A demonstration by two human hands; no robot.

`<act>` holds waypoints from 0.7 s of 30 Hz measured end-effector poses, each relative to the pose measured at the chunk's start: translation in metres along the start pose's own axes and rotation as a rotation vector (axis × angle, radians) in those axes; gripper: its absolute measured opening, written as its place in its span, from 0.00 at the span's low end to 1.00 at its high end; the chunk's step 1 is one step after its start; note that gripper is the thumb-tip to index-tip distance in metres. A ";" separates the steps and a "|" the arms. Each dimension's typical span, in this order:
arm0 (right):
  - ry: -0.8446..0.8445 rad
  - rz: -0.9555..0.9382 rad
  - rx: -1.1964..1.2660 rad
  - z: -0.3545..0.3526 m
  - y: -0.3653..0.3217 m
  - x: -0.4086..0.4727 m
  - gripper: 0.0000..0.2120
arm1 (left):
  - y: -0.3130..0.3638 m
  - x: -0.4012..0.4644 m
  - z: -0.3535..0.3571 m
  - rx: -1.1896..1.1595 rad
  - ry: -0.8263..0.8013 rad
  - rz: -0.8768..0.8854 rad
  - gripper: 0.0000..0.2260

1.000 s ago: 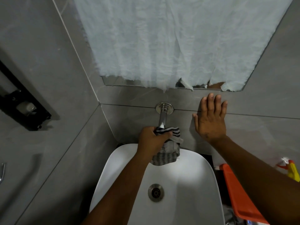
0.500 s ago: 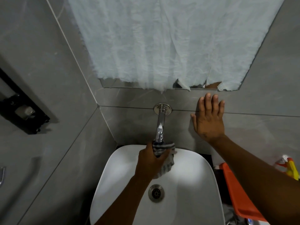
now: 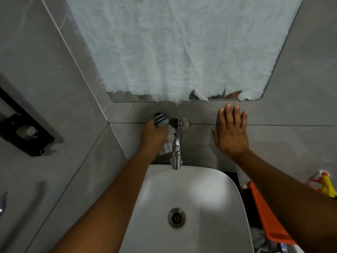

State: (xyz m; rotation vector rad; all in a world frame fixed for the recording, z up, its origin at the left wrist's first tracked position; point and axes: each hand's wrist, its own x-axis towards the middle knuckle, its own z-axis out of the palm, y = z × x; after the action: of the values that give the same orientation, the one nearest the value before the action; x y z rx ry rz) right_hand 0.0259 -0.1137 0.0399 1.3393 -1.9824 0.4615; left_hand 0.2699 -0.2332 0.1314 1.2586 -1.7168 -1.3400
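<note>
A chrome tap sticks out of the grey tiled wall above a white basin. My left hand grips a striped cloth and presses it against the wall just left of the tap's round base plate. Part of the cloth hangs white between that hand and the tap's pipe. My right hand lies flat on the wall tile to the right of the tap, fingers straight and spread.
A mirror covered by white torn paper hangs above the tap. A black holder is fixed on the left wall. An orange tray and a yellow-red spray bottle stand right of the basin. The drain sits mid-basin.
My left hand has carried the cloth from the tap's spout end up along the pipe to the wall beside the base plate. My right hand stays flat on the wall.
</note>
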 end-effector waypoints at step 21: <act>0.113 -0.023 -0.048 0.024 0.010 -0.002 0.42 | 0.008 -0.017 0.065 0.886 0.064 0.484 0.14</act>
State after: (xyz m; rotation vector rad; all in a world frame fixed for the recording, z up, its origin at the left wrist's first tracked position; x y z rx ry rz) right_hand 0.0089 -0.1240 0.0225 1.2772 -1.8719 0.4656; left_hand 0.2157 -0.1934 0.1211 1.1483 -2.4648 -0.2285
